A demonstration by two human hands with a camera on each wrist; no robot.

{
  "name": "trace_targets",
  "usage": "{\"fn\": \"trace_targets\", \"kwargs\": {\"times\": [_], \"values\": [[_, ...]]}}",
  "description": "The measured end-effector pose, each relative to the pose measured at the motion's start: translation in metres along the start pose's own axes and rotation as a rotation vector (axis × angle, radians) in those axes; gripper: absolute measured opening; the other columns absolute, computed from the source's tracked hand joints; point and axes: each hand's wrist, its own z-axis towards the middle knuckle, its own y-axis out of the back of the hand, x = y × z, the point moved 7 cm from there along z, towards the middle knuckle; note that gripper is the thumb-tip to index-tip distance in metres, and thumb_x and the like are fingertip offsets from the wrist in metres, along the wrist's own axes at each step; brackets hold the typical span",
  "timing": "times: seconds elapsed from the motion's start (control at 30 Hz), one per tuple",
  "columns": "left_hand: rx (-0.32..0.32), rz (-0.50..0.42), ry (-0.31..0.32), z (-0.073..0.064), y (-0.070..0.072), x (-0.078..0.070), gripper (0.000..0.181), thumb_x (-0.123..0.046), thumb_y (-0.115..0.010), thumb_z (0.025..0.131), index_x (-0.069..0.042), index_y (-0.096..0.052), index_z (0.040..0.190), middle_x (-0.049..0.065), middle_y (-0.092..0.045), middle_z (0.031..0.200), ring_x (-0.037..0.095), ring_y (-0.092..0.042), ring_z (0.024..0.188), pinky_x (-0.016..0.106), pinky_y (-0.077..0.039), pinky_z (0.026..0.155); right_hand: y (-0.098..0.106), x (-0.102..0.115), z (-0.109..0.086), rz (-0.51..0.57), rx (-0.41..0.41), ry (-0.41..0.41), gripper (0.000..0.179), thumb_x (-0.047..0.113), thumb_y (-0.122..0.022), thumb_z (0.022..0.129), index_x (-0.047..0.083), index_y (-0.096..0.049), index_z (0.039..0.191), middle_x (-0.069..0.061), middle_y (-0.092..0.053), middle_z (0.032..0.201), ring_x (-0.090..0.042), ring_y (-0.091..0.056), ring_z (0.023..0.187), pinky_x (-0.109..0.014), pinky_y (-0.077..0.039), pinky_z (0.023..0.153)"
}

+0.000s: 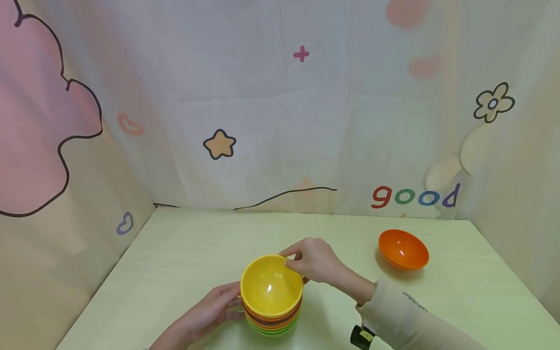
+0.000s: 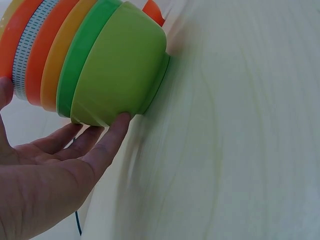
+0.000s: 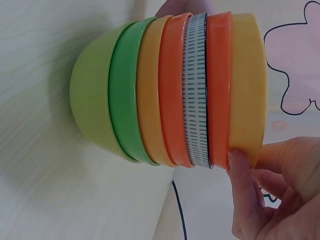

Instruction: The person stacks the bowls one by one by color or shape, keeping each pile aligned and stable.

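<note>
Several nested bowls stand in an upright stack in front of me. The yellow bowl [image 1: 271,287] is on top, its inside showing in the head view. Below it, in the right wrist view, come an orange bowl [image 3: 219,90], a white patterned bowl [image 3: 195,90], another orange bowl [image 3: 172,90], a yellow-orange bowl [image 3: 149,90], a green bowl [image 3: 124,90] and a light green bowl [image 3: 90,95] at the bottom. My right hand [image 1: 317,261] pinches the yellow bowl's far right rim between thumb and fingers. My left hand [image 1: 214,307] rests its extended fingers against the stack's left side.
A single orange bowl [image 1: 402,249] sits tilted on the pale table [image 1: 188,243], off to the right. A printed curtain [image 1: 262,112] hangs behind the table and along its sides. A small black device [image 1: 362,336] is at my right wrist.
</note>
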Motion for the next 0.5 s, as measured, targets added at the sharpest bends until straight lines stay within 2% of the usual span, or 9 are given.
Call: {"fn": "trace_targets", "kwargs": {"times": [0.33,0.5], "values": [[0.005,-0.001,-0.013,-0.0013,-0.0018,-0.0020,0.059,-0.038,-0.039,0.098,0.004,-0.033,0.139,0.016,-0.042,0.140,0.021,-0.050,0.119,0.045,-0.044,0.097,0.0004,-0.0001,-0.0012,0.043,0.003,0.003,0.024,0.008,-0.066,0.082,0.008,-0.070,0.106,-0.001,-0.059,0.066,-0.010,-0.058,0.045,-0.023,-0.051,0.045],[0.013,0.004,-0.016,-0.0017,-0.0022,-0.0026,0.058,-0.038,-0.038,0.099,0.003,-0.032,0.140,0.015,-0.042,0.140,0.020,-0.050,0.119,0.045,-0.044,0.097,0.0000,-0.0007,-0.0011,0.029,0.001,0.009,0.023,0.009,-0.066,0.082,0.008,-0.070,0.105,-0.001,-0.057,0.067,-0.010,-0.057,0.046,-0.022,-0.051,0.045]]}}
